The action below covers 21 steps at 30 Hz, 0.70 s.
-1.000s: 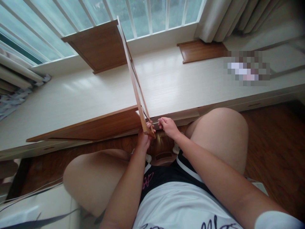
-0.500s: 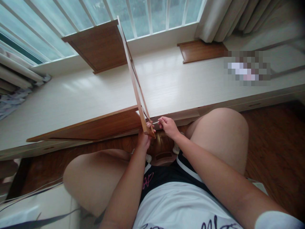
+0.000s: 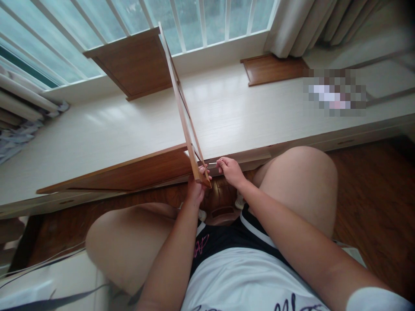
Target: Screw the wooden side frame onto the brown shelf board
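Observation:
A long thin wooden frame (image 3: 181, 99) stands edge-on in front of me, slanting up toward the window. My left hand (image 3: 196, 190) is closed around its bottom corner, holding it up. My right hand (image 3: 229, 170) is just to the right, its fingers pinched on a small thin metal pin (image 3: 212, 164) that points at the frame's lower edge. Both hands hover above my knees, at the front edge of the white sill bench (image 3: 106, 134).
A wide brown wooden panel (image 3: 129, 172) lies on the bench front at left. Another brown board (image 3: 132, 65) leans by the window, and a smaller one (image 3: 272, 69) lies near the curtain (image 3: 301, 21). Dark wood floor (image 3: 372, 194) is at right.
My right hand has shifted very slightly up and right with the pin. The frame and left hand stay where they were.

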Available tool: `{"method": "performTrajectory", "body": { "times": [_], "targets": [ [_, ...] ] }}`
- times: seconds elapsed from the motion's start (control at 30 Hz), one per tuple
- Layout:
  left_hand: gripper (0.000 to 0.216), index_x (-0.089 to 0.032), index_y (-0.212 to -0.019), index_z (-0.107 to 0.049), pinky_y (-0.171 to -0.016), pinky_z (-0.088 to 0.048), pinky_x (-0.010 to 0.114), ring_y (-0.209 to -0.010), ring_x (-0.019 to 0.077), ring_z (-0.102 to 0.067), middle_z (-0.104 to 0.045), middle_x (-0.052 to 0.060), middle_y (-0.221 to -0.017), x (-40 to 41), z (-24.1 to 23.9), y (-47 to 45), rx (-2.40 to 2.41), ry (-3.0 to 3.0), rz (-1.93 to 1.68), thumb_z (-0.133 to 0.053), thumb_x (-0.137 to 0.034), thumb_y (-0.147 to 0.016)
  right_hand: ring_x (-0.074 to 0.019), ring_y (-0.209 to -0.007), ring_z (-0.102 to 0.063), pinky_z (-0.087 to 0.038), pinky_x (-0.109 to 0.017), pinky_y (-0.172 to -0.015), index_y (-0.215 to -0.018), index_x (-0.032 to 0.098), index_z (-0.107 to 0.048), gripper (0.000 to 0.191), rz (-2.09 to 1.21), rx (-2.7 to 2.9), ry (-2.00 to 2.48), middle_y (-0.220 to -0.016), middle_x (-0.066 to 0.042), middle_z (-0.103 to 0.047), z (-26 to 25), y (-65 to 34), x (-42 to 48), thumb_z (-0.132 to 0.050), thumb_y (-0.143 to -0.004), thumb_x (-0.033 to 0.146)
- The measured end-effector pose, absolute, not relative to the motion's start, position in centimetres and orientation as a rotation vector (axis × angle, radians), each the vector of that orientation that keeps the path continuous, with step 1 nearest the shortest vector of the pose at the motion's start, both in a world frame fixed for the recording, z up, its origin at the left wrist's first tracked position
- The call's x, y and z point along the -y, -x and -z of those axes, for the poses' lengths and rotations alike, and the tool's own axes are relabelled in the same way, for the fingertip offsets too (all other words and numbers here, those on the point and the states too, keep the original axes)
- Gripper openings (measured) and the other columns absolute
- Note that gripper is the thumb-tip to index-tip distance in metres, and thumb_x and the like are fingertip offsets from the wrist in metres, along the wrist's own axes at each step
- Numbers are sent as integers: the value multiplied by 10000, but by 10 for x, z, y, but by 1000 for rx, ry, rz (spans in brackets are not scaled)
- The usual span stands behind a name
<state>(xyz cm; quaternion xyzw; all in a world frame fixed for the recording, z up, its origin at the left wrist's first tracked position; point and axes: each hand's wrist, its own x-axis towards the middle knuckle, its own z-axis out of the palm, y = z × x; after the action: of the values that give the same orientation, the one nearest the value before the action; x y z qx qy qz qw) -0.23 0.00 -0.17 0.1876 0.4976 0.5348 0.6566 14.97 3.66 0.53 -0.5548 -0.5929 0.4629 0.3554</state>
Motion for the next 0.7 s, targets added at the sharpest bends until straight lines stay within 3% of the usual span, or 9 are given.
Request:
{"method": "performTrajectory", "body": {
  "times": [0.7],
  "targets": [
    [317, -169, -973, -672, -484, -433, 179, -561, 74, -593, -654, 13, -791, -1, 5, 2, -1120, -423, -1247, -728, -359, -725, -135, -575, -510, -374, -247, -619, -670, 203, -541, 337, -1201, 1641, 1349, -587, 17, -573, -9, -153, -33, -446, -925, 402]
  ]
}}
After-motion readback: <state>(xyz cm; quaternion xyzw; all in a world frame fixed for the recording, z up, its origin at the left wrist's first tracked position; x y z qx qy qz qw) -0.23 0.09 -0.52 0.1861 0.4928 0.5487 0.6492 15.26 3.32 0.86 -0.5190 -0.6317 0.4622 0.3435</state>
